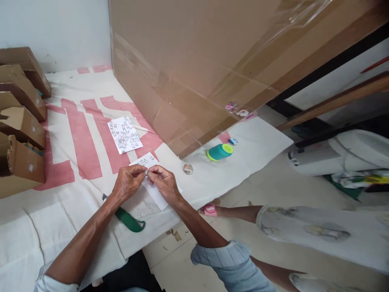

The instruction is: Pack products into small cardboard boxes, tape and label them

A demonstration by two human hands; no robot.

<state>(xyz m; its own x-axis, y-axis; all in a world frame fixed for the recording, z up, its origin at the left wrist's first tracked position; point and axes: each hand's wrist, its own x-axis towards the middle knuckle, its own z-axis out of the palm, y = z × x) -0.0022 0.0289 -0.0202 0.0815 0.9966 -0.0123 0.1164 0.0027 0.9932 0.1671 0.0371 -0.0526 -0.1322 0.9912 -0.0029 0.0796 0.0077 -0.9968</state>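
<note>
My left hand and my right hand meet over a white card, fingertips pinched together on a tiny pale piece too small to name. A few small outlined items lie on the card's far end. Beyond it rests a second white card, covered with several small dark-outlined pieces. Under my left forearm, partly hidden, is a green-handled cutter. To the right of my right hand sits a small clear bag with brownish contents.
Open cardboard bins line the left side. A large taped carton stands on the cloth-covered table. A teal and yellow container lies near the right edge beside a small blue item. Another person's legs are at right.
</note>
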